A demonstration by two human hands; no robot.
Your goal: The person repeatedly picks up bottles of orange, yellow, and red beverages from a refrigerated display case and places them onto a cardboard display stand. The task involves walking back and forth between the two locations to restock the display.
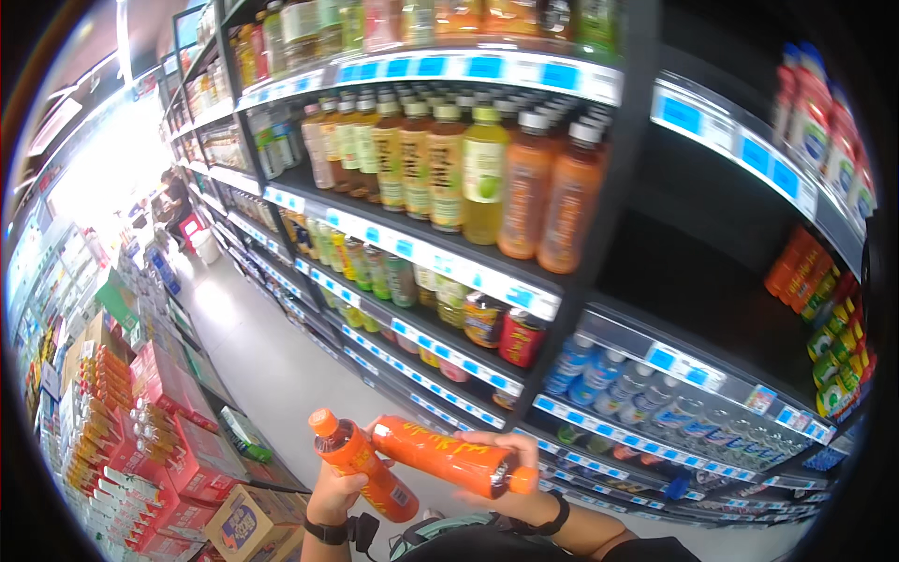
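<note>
My left hand (337,489) is wrapped around an orange drink bottle (369,471), its orange cap tilted up and to the left. In my right hand (518,447) lies a second orange bottle (439,447), almost on its side, with its cap pointing to the lower right. The two bottles are close together in front of my body, over the aisle floor. Left-hand fingers show behind the base of the second bottle; whether they touch it, I cannot tell. Both bottles have orange labels with yellow writing. Dark bands circle both of my wrists.
Tall dark shelving (609,211) with drink bottles and price strips runs along the right. Stacked cartons (193,456) and rows of bottles (105,428) line the left. Between them the pale floor aisle (281,344) leads to a person (175,200) beside a white bin (206,246).
</note>
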